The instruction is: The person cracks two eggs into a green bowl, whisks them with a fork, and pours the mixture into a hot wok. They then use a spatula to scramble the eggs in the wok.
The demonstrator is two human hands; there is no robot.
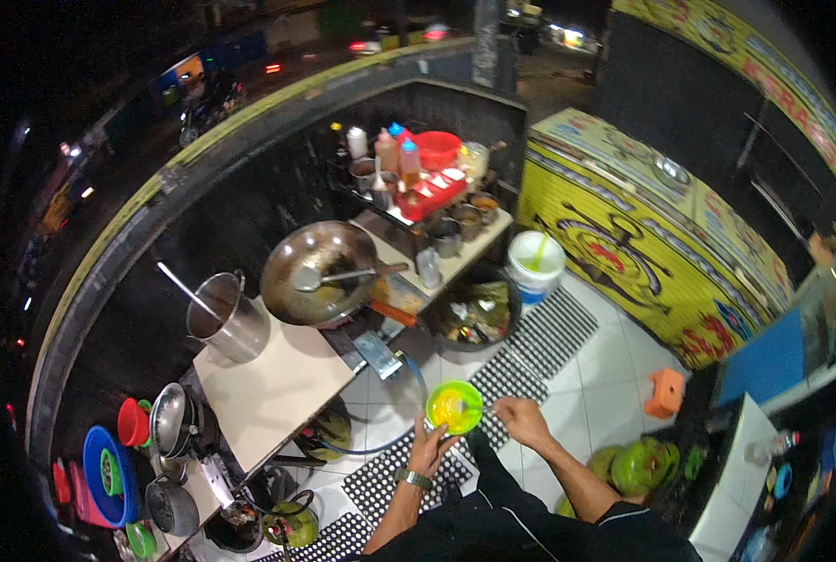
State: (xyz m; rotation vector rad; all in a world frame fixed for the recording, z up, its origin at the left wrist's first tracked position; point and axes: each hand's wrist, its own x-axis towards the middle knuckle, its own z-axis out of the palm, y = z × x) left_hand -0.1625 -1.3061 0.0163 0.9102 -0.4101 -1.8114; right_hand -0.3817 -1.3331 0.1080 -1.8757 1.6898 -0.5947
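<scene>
A bright green bowl of yellow beaten egg is held in front of my body, above the perforated floor mat. My left hand grips its lower left rim, thumb over the edge. From the right, my right hand pinches the handle of a metal utensil, which looks like a fork or spoon; its head dips into the egg and cannot be made out. Ahead and to the left sits a large wok with a long-handled metal spatula lying in it.
A tall metal pot with a ladle stands on the counter at left. Squeeze bottles and a red container fill the rack beyond the wok. A waste tub, white bucket, orange stool and green gas cylinders occupy the floor.
</scene>
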